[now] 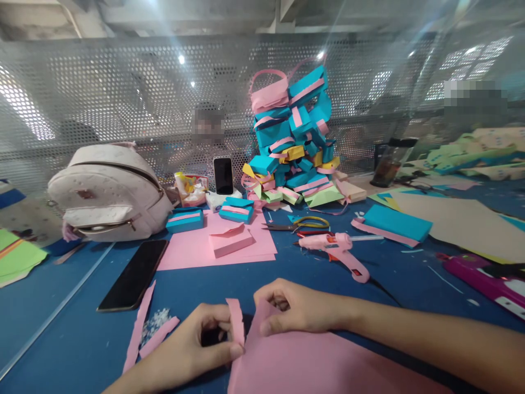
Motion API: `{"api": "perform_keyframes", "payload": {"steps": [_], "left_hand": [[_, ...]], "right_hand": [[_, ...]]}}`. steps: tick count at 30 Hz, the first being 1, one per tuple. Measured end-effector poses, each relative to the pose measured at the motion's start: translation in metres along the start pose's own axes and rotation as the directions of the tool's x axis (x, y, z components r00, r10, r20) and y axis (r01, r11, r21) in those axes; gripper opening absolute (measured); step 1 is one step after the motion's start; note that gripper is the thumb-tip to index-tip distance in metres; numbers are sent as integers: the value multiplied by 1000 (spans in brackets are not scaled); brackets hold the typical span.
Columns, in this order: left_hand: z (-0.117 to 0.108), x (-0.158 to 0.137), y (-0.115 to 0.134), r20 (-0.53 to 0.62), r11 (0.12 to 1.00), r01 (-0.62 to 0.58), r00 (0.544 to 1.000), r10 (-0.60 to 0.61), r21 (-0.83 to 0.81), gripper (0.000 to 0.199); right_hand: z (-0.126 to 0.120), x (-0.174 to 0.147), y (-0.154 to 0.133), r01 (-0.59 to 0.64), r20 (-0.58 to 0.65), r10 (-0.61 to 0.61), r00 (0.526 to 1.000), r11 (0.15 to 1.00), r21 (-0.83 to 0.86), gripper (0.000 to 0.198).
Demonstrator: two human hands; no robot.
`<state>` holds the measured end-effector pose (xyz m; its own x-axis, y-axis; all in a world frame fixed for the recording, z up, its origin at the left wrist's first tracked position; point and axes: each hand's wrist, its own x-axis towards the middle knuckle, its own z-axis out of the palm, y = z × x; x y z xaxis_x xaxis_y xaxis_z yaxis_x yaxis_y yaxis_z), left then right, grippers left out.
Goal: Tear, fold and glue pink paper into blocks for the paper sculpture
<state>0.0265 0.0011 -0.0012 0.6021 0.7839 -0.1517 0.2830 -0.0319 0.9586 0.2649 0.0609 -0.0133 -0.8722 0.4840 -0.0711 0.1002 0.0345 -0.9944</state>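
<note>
My left hand (209, 342) pinches a narrow pink paper strip (235, 322) with a rough torn edge, between thumb and fingers. Close beside it, my right hand (293, 312) grips the upper left corner of a large pink paper sheet (295, 364) that lies along the front of the table. The strip's lower end meets the sheet's left edge; whether it is still joined there I cannot tell. Left of my left hand lie two torn pink strips (139, 331) and a small heap of whitish bits (155, 327).
A pink glue gun (338, 249) and scissors (301, 224) lie beyond my right hand. Farther back are a folded pink box (231, 239), a black phone (135, 276), a white backpack (110, 191) and a tall pile of blue and pink paper bags (274, 137). A magenta tool (484, 279) lies right.
</note>
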Motion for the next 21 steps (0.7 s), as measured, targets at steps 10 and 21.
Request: {"api": "perform_keyframes", "payload": {"steps": [10, 21], "left_hand": [[-2, 0, -3, -27, 997, -38, 999, 40, 68, 32], [-5, -1, -6, 60, 997, 38, 998, -34, -62, 37]], "right_hand": [[0, 0, 1, 0, 9, 0, 1000, 1000, 1, 35], [-1, -1, -2, -15, 17, 14, 1000, 1000, 12, 35]]}}
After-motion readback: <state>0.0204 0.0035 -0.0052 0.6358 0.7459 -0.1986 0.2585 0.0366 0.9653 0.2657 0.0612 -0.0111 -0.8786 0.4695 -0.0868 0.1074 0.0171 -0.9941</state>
